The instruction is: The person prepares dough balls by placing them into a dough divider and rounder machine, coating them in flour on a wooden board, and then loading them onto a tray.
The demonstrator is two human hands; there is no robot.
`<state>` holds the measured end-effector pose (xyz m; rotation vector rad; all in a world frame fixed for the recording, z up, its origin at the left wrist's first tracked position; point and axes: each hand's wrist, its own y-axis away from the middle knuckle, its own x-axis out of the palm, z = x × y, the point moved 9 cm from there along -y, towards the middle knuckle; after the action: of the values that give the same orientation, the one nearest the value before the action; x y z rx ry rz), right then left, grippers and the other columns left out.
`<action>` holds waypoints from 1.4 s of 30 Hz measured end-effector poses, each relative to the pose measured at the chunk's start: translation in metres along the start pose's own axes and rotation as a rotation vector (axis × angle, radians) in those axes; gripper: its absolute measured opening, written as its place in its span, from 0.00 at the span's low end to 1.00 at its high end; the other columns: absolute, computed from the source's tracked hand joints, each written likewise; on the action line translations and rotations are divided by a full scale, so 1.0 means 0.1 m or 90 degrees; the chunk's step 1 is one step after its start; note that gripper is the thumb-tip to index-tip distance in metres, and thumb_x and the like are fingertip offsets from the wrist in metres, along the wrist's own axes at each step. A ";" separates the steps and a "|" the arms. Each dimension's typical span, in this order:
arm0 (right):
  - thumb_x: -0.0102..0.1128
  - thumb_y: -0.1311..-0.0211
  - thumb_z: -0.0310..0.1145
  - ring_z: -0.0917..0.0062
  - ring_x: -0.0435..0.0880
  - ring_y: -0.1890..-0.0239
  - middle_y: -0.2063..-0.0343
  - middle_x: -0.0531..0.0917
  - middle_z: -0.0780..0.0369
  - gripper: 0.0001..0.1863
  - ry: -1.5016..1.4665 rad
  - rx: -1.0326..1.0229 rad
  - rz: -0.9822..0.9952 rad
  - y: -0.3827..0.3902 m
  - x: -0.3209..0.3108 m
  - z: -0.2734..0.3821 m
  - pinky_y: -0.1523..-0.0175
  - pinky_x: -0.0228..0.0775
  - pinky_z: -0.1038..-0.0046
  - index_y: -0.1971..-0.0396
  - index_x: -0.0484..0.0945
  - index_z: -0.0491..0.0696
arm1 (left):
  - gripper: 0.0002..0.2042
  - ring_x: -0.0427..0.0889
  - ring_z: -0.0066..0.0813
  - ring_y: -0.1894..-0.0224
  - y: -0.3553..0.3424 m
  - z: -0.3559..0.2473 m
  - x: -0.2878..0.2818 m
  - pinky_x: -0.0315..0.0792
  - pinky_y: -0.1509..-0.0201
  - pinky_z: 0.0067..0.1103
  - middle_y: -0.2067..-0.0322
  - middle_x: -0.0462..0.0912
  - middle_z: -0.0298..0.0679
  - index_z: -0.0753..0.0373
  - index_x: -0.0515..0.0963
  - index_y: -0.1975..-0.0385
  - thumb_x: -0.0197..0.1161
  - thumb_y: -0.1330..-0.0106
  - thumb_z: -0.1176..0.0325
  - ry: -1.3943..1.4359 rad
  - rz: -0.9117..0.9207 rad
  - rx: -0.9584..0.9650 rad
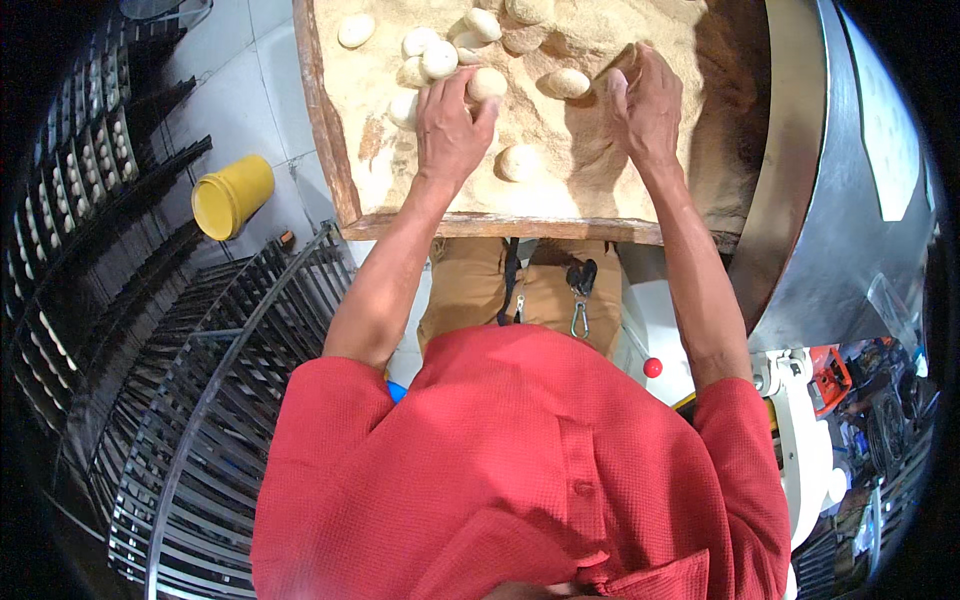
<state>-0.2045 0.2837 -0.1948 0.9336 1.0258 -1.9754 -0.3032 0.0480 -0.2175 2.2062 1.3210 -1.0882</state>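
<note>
A wooden-edged tray (330, 150) lies in front of me, filled with fine tan crumbs (570, 190). My left hand (452, 128) has its thumb and fingers around a pale dough ball (487, 84) coated in crumbs. Close by that hand sit several other dough balls, one of them a rounded piece (439, 60) just beyond its fingers. My right hand (648, 108) reaches over the crumbs, thumb and fingers apart, with nothing visible in it. To its left rests an oval dough ball (568, 83). Another dough ball (520, 163) lies nearer me, between my wrists.
A yellow bucket (232, 197) lies on the tiled floor at the left. Black slatted racks (220, 410) stand beside it, and trays of small pale pieces (95, 165) line the far left. A curved metal machine (850, 200) borders the tray's right side.
</note>
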 end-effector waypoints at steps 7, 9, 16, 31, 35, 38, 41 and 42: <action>0.62 0.34 0.47 0.62 0.75 0.46 0.45 0.78 0.56 0.19 -0.039 0.027 0.181 0.09 0.22 0.10 0.43 0.64 0.54 0.50 0.82 0.51 | 0.23 0.77 0.45 0.46 -0.12 -0.22 0.22 0.64 0.36 0.40 0.51 0.82 0.45 0.60 0.80 0.47 0.74 0.43 0.62 -0.057 0.129 0.026; 0.64 0.36 0.47 0.64 0.74 0.47 0.46 0.79 0.57 0.19 0.010 0.019 0.171 0.07 0.16 0.22 0.43 0.63 0.56 0.51 0.83 0.52 | 0.23 0.77 0.44 0.46 -0.17 -0.30 0.21 0.63 0.36 0.40 0.51 0.82 0.44 0.59 0.81 0.47 0.74 0.43 0.62 -0.057 0.124 -0.006; 0.67 0.44 0.37 0.67 0.76 0.65 0.73 0.80 0.62 0.10 -0.071 0.041 0.279 0.11 0.30 0.28 0.55 0.58 0.61 0.66 0.76 0.52 | 0.17 0.79 0.38 0.58 -0.22 -0.35 0.44 0.64 0.45 0.36 0.65 0.83 0.37 0.59 0.77 0.58 0.73 0.45 0.63 -0.045 0.297 -0.104; 0.61 0.33 0.41 0.56 0.82 0.49 0.53 0.83 0.47 0.22 -0.126 0.386 0.026 -0.93 -0.19 -1.98 0.42 0.71 0.64 0.48 0.78 0.39 | 0.18 0.77 0.42 0.53 -1.89 -2.03 1.56 0.69 0.46 0.38 0.56 0.80 0.45 0.62 0.80 0.51 0.68 0.37 0.59 -0.252 0.194 0.247; 0.60 0.32 0.41 0.54 0.81 0.49 0.53 0.83 0.48 0.22 -0.102 0.354 -0.044 -0.57 -0.55 -1.56 0.43 0.71 0.60 0.47 0.78 0.40 | 0.15 0.72 0.37 0.55 -1.55 -2.10 1.03 0.63 0.51 0.36 0.60 0.75 0.41 0.58 0.82 0.55 0.69 0.40 0.60 -0.140 0.040 0.283; 0.63 0.34 0.36 0.59 0.80 0.57 0.61 0.82 0.51 0.16 -0.252 0.369 0.142 -0.04 -0.38 -0.97 0.52 0.72 0.62 0.51 0.81 0.43 | 0.13 0.72 0.37 0.47 -0.59 -1.82 0.56 0.61 0.45 0.35 0.52 0.78 0.36 0.56 0.84 0.57 0.71 0.42 0.66 -0.029 0.132 0.197; 0.66 0.37 0.36 0.59 0.78 0.53 0.57 0.82 0.54 0.18 -0.261 0.074 0.114 -0.07 -0.25 -0.29 0.47 0.69 0.61 0.49 0.80 0.45 | 0.20 0.70 0.41 0.40 -0.27 -0.95 0.11 0.59 0.36 0.37 0.46 0.76 0.41 0.57 0.80 0.48 0.70 0.41 0.68 -0.063 0.077 0.091; 0.67 0.38 0.36 0.59 0.76 0.49 0.53 0.82 0.55 0.21 -0.225 0.042 0.124 -0.29 -0.23 -0.03 0.44 0.66 0.60 0.46 0.79 0.47 | 0.23 0.69 0.43 0.37 -0.26 -0.65 -0.07 0.58 0.33 0.38 0.43 0.75 0.43 0.58 0.77 0.44 0.70 0.41 0.68 -0.094 0.025 0.015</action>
<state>-0.2169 0.3047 -0.1670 0.6587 0.6505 -1.9300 -0.2991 0.0973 -0.1679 2.1136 1.2038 -1.2325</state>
